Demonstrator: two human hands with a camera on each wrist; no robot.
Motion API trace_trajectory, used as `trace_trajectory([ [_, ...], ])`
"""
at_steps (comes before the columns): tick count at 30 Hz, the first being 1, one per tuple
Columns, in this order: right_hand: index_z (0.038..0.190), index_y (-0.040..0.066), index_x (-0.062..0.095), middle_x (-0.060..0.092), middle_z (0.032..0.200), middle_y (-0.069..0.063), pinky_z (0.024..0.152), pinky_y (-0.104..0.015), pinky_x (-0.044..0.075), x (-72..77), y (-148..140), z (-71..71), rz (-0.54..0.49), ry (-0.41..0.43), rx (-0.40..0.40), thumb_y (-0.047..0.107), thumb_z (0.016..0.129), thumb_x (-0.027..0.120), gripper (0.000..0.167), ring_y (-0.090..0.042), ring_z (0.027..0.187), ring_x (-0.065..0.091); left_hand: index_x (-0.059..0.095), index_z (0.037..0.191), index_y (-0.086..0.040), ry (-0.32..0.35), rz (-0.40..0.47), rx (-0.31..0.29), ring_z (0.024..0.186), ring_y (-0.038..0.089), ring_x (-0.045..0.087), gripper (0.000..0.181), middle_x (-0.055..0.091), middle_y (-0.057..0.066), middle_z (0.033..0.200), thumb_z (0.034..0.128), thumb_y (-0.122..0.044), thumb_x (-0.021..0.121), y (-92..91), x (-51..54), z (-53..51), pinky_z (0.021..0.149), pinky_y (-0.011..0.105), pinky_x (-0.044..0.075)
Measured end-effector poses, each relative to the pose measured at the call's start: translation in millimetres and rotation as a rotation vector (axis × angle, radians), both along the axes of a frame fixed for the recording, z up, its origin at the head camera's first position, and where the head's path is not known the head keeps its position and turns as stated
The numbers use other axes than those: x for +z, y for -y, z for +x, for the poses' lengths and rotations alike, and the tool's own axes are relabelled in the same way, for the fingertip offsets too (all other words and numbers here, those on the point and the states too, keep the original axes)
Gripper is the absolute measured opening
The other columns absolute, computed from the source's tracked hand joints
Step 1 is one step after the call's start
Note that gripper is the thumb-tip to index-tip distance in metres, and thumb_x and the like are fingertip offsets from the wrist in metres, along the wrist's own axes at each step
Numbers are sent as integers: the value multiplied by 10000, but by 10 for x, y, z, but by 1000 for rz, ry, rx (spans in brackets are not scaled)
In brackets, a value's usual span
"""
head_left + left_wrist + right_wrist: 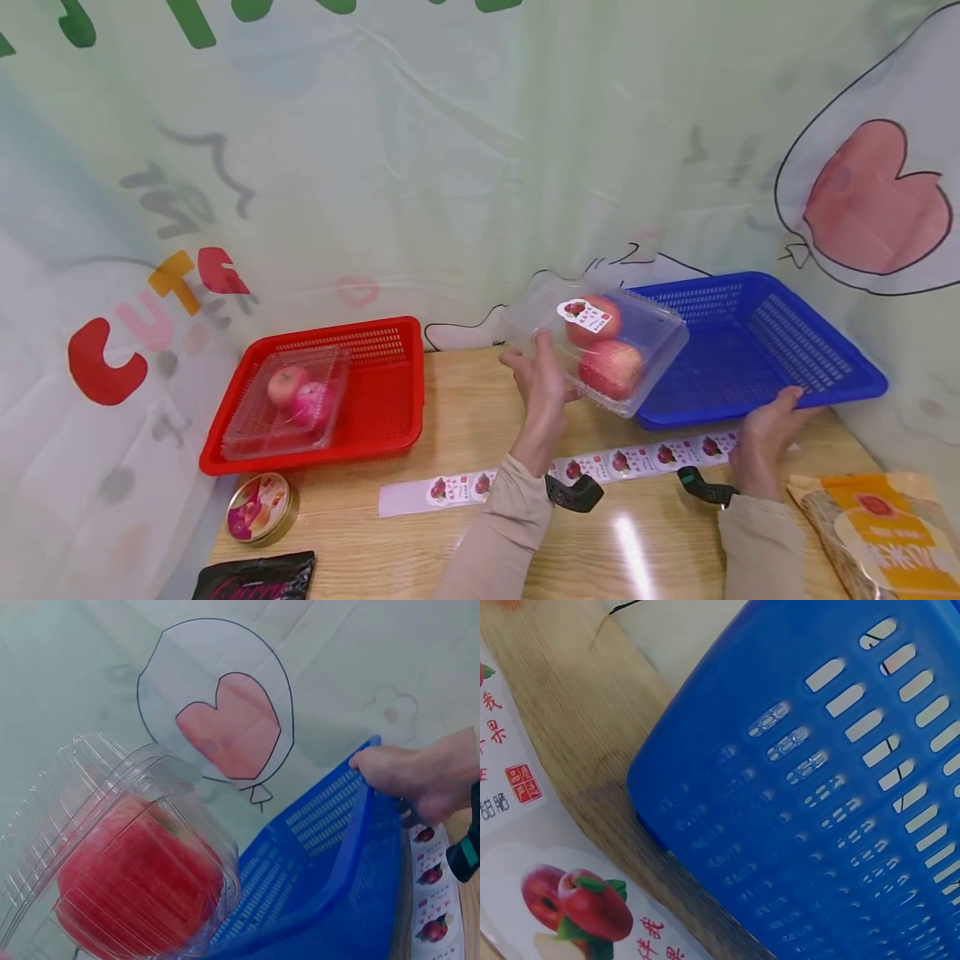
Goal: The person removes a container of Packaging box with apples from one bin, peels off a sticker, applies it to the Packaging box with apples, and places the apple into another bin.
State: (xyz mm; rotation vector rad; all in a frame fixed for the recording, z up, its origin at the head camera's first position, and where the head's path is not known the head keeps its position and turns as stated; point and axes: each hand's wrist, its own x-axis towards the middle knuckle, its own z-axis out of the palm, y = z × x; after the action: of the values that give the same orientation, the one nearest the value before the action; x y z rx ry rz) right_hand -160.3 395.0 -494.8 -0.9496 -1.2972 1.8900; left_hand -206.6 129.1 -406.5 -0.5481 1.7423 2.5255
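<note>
My left hand (542, 379) holds a clear plastic clamshell box (651, 332) by its near left side, tilted and raised at the left edge of the blue basket. Inside the box are two red apples (611, 369); a white sticker (588, 317) with an apple picture is on its lid. The left wrist view shows one apple (142, 877) close up through the plastic. My right hand (768, 429) grips the near rim of the blue plastic basket (720, 358), which is tilted. Only the basket's slotted wall (780, 802) and the stickers show in the right wrist view.
A red basket (382, 412) at left holds another clear box (288, 404) with an apple and a pink-wrapped fruit. A strip of apple stickers (652, 462) crosses the wooden table. A round tin (258, 507), black packet (258, 577) and yellow bag (885, 533) lie nearer.
</note>
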Motion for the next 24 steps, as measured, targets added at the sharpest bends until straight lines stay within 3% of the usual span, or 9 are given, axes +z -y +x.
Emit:
trace_trajectory([
  [4,1701,329,-89,-7,1774,181,1261,-99,16,-15,11,-18,7,-17,-20,389,1161,206,618,61,1589,56,282,1524,-80,11,-18,-47,1117,325,573,738,471,211,1441,996,-456,636,-142,82,-46,611,484,635],
  [9,1706,339,-36,75,1776,153,1266,-105,62,-24,24,-10,12,-62,-39,371,1165,210,596,38,1583,129,338,1477,-83,34,-60,-100,1033,322,637,700,546,221,1331,988,-463,664,-385,138,-80,590,513,632],
  [15,1711,307,12,149,1771,114,1271,-116,124,-17,34,1,-4,-127,-54,352,1167,232,589,4,1578,196,333,1514,-123,95,-69,-159,1142,418,643,747,508,241,1397,961,-458,706,-700,126,-90,540,535,626],
  [24,1714,281,-31,105,1779,136,1258,-91,82,21,54,16,-26,-105,-65,374,1164,220,611,12,1595,144,406,1348,-109,69,-79,-197,1036,423,651,604,522,188,1297,930,-393,737,-1033,116,-141,586,672,598],
])
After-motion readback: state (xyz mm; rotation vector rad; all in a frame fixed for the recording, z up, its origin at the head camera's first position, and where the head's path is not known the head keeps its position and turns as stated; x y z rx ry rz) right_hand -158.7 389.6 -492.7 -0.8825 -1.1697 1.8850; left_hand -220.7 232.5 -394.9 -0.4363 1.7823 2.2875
